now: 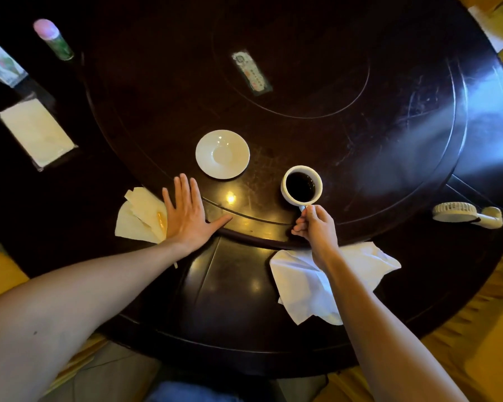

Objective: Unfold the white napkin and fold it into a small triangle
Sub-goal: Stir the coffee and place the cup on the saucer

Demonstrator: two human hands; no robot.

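Observation:
The white napkin (299, 281) lies loosely crumpled on the dark round table (389, 126), near its front edge, partly under my right forearm. My right hand (317, 227) is just beyond the napkin and pinches the handle of a white cup (301, 185) filled with dark coffee. My left hand (188, 213) rests flat on the table with fingers spread, its outer edge on a pile of cream paper napkins (140, 217).
An empty white saucer (222, 154) sits left of the cup. A tissue pack (37, 132), a pink-capped bottle (53, 39) and a carton (0, 62) stand far left. A small hand fan (468, 216) lies at right. A card (251, 73) lies on the turntable.

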